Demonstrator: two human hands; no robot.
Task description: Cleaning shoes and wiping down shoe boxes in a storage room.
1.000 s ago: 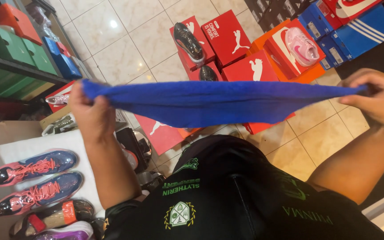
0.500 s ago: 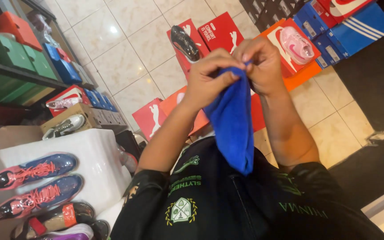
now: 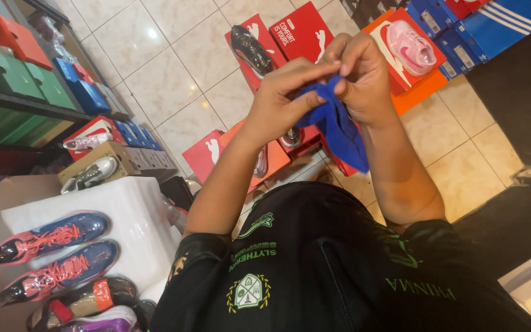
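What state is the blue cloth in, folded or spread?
Folded. The blue cloth is bunched between the left hand and right hand, pinched at its top, hanging down narrow.

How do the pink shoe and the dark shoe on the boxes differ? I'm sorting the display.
The pink shoe is pale and chunky, lying on an orange box; the dark shoe is black, glossy and slim, lying on a red box. The pink shoe sits right of the hands, the dark shoe left. Both lie singly on boxes.

A blue cloth (image 3: 338,126) is being pinched between the left hand (image 3: 284,95) and right hand (image 3: 364,77), held close together above red boxes (image 3: 278,37) on the tiled floor (image 3: 173,67).
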